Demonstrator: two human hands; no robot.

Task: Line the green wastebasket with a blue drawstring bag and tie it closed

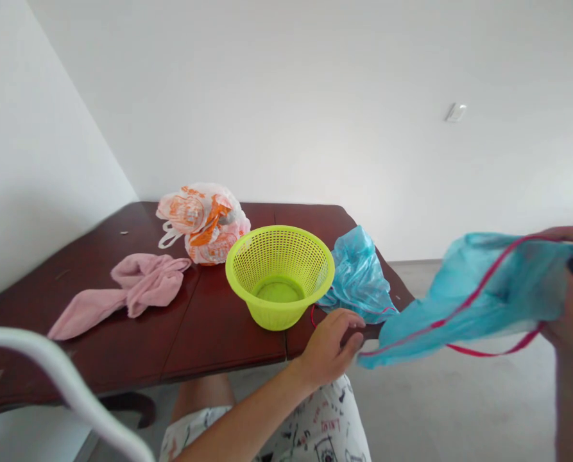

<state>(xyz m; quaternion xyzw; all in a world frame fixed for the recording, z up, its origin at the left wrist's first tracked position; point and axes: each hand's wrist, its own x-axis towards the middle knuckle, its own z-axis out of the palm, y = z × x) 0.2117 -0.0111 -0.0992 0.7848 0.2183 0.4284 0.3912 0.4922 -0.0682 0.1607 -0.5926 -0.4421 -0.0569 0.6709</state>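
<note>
A light blue plastic drawstring bag (pixel 478 289) with a red drawstring stretches in the air on the right, slightly blurred. My right hand (pixel 572 301), partly cut off by the right edge of the view, grips its far end. Close to the bag's other end is my left hand (pixel 332 343), its fingers curved and a gap showing between them and the thumb. Behind that hand a second light blue bag (pixel 360 276), crumpled and with a red string, lies on the table. Beside it stands a yellow-green plastic basket (pixel 277 314) with perforated sides and nothing inside.
The dark red wooden table (pixel 228 343) reaches back to a white wall. On it are a pink cloth (pixel 154 282), loosely knotted, and a stuffed white-and-orange plastic bag (pixel 206 221). A white curved bar (pixel 69 378) crosses the lower left.
</note>
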